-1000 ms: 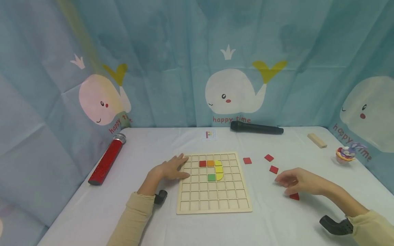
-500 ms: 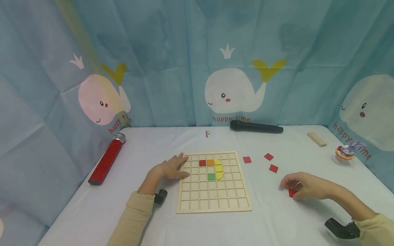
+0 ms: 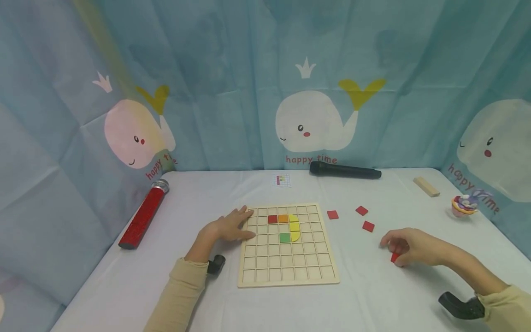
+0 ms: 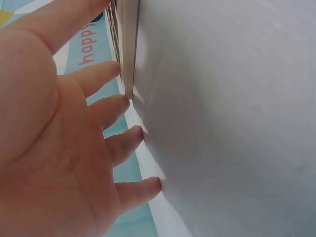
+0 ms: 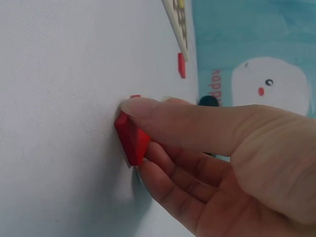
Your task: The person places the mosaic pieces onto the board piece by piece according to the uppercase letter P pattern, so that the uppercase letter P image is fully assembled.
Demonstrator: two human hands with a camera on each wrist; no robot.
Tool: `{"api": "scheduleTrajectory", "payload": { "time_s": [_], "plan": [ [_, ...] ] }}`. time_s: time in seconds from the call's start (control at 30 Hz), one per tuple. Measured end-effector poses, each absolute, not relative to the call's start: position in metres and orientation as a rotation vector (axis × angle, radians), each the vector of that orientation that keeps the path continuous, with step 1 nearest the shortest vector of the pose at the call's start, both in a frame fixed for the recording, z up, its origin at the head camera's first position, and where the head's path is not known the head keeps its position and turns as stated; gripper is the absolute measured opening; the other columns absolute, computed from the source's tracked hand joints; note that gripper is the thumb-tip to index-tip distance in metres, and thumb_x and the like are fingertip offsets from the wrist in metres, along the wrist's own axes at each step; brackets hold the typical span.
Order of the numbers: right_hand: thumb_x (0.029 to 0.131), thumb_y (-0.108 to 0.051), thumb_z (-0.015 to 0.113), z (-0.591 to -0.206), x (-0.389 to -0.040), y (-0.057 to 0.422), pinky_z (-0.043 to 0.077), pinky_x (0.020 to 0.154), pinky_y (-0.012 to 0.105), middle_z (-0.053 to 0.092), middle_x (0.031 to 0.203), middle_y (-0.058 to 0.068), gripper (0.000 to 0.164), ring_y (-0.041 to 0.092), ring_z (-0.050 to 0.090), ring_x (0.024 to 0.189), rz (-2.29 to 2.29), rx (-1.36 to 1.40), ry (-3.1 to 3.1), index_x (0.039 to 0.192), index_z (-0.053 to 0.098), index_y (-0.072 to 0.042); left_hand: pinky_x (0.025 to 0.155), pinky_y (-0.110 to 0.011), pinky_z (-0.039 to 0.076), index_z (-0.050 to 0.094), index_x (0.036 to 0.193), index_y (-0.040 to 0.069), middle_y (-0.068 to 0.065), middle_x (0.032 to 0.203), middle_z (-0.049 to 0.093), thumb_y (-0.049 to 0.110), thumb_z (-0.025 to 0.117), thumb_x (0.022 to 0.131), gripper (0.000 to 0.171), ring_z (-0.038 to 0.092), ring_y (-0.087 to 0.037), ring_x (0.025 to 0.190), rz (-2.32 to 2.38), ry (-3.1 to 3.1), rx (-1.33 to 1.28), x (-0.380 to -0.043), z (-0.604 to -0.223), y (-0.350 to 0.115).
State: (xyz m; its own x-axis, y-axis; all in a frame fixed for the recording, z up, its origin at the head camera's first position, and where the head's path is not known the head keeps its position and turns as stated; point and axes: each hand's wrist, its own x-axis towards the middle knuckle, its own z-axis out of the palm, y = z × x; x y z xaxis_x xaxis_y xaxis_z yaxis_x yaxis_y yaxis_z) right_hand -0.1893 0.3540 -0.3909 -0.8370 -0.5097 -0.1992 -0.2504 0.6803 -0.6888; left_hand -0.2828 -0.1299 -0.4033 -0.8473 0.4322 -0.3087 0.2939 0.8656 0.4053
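Observation:
My left hand (image 3: 228, 227) lies on the left edge of a wooden grid board (image 3: 286, 263), fingers spread, thumb on its frame. In the left wrist view, the spread fingertips touch the board's edge and the white cloth. On the board sit a red tile (image 3: 272, 219), an orange tile (image 3: 283, 218), several yellow pieces (image 3: 294, 227) and a green tile (image 3: 284, 238). To the right of the board, my right hand (image 3: 419, 248) pinches another red tile (image 5: 132, 140) between thumb and fingers, low over the cloth. The thumb and fingers partly hide its outline.
Loose red tiles (image 3: 368, 226) lie between board and right hand. Behind the board are a small printed grid card (image 3: 282, 180) and a black microphone (image 3: 345, 170). A red microphone (image 3: 145, 214) lies left; a wooden block (image 3: 426, 186) and a bunny cupcake figure (image 3: 464, 204) stand right.
My right hand has come down over the red tile, shifted a little to the right, and closed thumb and fingers on it. The left hand has stayed on the board.

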Motion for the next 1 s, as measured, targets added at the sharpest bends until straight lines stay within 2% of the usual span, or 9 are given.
{"api": "scheduleTrajectory", "payload": {
  "time_s": [0.2, 0.4, 0.77, 1.0],
  "plan": [
    [0.074, -0.009, 0.081, -0.3876, -0.1876, 0.3523, 0.051, 0.062, 0.024, 0.057, 0.084, 0.002, 0.043, 0.018, 0.054, 0.074, -0.878, -0.459, 2.626, 0.112, 0.062, -0.004, 0.109, -0.062, 0.011, 0.028, 0.151, 0.01, -0.015, 0.157, 0.013, 0.044, 0.061, 0.091, 0.077, 0.008, -0.036, 0.143, 0.492, 2.656, 0.552, -0.2811, -0.4008, -0.1291],
    [0.072, -0.007, 0.082, -0.3865, -0.186, 0.3517, 0.051, 0.06, 0.026, 0.06, 0.081, 0.0, 0.045, 0.019, 0.055, 0.071, -0.852, -0.395, 2.68, 0.111, 0.061, -0.003, 0.109, -0.062, 0.011, 0.028, 0.151, 0.01, -0.015, 0.157, 0.014, 0.044, 0.061, 0.091, 0.077, 0.008, -0.036, 0.143, 0.495, 2.654, 0.543, -0.2813, -0.4018, -0.1294],
    [0.073, -0.008, 0.081, -0.3902, -0.1876, 0.3545, 0.051, 0.065, 0.024, 0.059, 0.085, -0.002, 0.043, 0.015, 0.053, 0.077, -0.841, -0.451, 2.699, 0.113, 0.064, -0.006, 0.109, -0.062, 0.011, 0.027, 0.151, 0.01, -0.015, 0.157, 0.013, 0.045, 0.061, 0.091, 0.078, 0.007, -0.036, 0.143, 0.493, 2.646, 0.542, -0.2809, -0.4014, -0.1301],
    [0.074, -0.012, 0.081, -0.3932, -0.1882, 0.3606, 0.045, 0.06, 0.023, 0.052, 0.081, 0.0, 0.044, 0.012, 0.049, 0.071, -0.872, -0.513, 2.676, 0.114, 0.064, -0.005, 0.109, -0.061, 0.01, 0.028, 0.151, 0.01, -0.015, 0.157, 0.012, 0.045, 0.061, 0.091, 0.077, 0.007, -0.036, 0.143, 0.496, 2.641, 0.537, -0.2802, -0.401, -0.1289]
  ]
}}
